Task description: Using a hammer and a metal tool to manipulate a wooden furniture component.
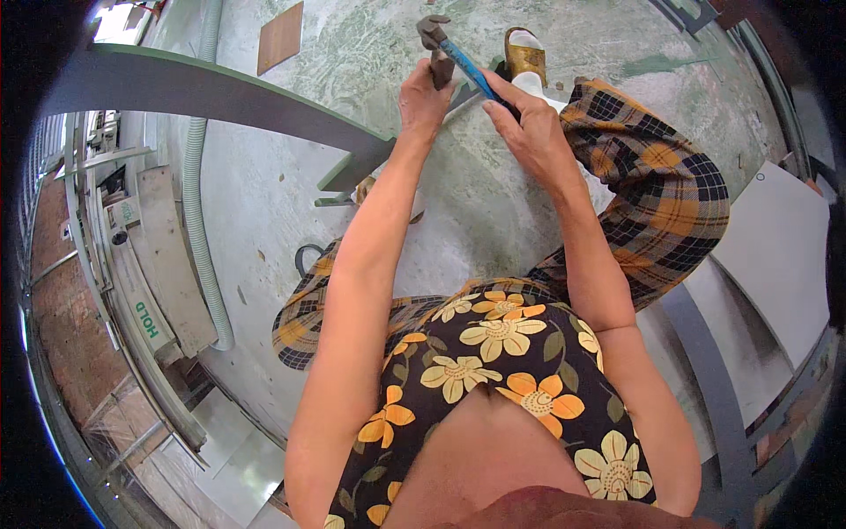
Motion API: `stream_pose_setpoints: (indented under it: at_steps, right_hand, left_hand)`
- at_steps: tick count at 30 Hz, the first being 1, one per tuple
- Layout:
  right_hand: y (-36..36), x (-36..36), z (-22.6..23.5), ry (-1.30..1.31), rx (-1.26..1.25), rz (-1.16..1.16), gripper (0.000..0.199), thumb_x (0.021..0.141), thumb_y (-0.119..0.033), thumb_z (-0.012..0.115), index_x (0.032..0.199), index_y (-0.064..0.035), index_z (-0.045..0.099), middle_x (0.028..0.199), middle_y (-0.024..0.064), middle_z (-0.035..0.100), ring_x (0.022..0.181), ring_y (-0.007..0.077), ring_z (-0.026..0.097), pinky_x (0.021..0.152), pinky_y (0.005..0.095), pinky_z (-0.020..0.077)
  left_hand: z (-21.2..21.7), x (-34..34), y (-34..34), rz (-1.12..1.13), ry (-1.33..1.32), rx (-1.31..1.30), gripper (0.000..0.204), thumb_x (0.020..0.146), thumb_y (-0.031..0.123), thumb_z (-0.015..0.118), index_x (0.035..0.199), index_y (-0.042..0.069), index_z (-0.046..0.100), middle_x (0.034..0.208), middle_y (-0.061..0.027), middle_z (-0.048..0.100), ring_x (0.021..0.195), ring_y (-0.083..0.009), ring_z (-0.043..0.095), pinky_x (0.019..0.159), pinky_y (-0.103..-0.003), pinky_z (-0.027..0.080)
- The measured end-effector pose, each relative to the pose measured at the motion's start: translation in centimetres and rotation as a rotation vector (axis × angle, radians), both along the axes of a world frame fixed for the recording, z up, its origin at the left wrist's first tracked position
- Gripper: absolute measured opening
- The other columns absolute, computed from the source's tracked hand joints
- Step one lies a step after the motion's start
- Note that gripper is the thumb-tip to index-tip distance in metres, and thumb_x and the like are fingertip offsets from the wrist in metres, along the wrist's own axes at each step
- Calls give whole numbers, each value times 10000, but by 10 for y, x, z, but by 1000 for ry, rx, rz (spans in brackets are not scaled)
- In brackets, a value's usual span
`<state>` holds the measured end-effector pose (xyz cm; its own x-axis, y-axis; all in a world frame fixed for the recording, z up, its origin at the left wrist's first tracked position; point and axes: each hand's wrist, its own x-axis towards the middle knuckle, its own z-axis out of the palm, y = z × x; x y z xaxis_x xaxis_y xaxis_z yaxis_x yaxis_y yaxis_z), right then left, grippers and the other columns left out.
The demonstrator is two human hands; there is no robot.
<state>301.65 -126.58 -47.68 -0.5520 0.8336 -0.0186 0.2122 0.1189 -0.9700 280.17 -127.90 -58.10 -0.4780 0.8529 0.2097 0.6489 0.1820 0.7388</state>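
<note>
My right hand [533, 128] is wrapped round the blue handle of a claw hammer [471, 68]. The hammer's dark, worn head points away from me and lies just above my left hand [425, 104]. That hand is closed on a short, dark brown piece [442, 70], upright between its fingers. Its exact kind I cannot make out, nor whether the hammer touches it. Below the hands, a grey strip [464, 99] shows partly behind them. A long grey-painted board [238, 97] with a notched end reaches from the left towards my left wrist.
A ribbed hose [196, 167] runs along the concrete floor at the left, beside stacked boards [163, 256]. A brown square panel [280, 38] lies at the far side. My shoe [526, 57] stands beyond the hands. White sheet material [780, 256] and grey boards [701, 353] are at the right.
</note>
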Motion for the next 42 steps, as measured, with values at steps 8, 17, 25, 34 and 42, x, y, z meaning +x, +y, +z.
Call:
stream_pose_setpoints:
  at_steps: [8, 17, 25, 34, 42]
  right_hand:
    - [12, 1, 8, 94, -60, -55, 392, 904, -164, 595, 1285, -70, 578, 939, 146, 684, 763, 190, 615, 750, 309, 482]
    - [10, 15, 17, 99, -186, -124, 425, 952, -136, 518, 1375, -97, 519, 706, -44, 474, 597, 48, 417, 523, 211, 363]
    - [1, -4, -6, 151, -208, -22, 420, 965, -112, 512, 1385, -105, 509, 672, -37, 483, 530, 41, 402, 470, 220, 351]
    - [30, 2, -159, -261, 273, 200, 441, 934, -145, 538, 1368, -81, 492, 630, 0, 503, 474, 93, 469, 414, 274, 384]
    - [-49, -16, -120, -558, -150, 499, 400, 904, -125, 569, 1303, -94, 553, 672, 49, 585, 528, 151, 557, 461, 320, 457]
  left_hand:
    - [21, 4, -8, 102, 35, 23, 403, 735, 219, 800, 1036, 16, 625, 863, -123, 700, 785, -273, 675, 726, -373, 520]
    - [1, 29, -11, 156, -167, 55, 427, 757, 159, 754, 1099, -24, 576, 916, -179, 676, 865, -321, 666, 772, -392, 527]
    - [28, 25, -54, 206, -82, 43, 469, 738, 255, 752, 1128, 71, 567, 1018, -187, 641, 928, -403, 618, 777, -457, 502]
    - [-3, 22, -120, 344, -94, -39, 453, 692, 307, 684, 1047, 39, 600, 912, -219, 665, 878, -408, 637, 752, -459, 504]
    - [-26, 13, -178, 684, -288, 22, 471, 683, 325, 678, 1046, 37, 594, 873, -226, 669, 868, -415, 641, 748, -477, 506]
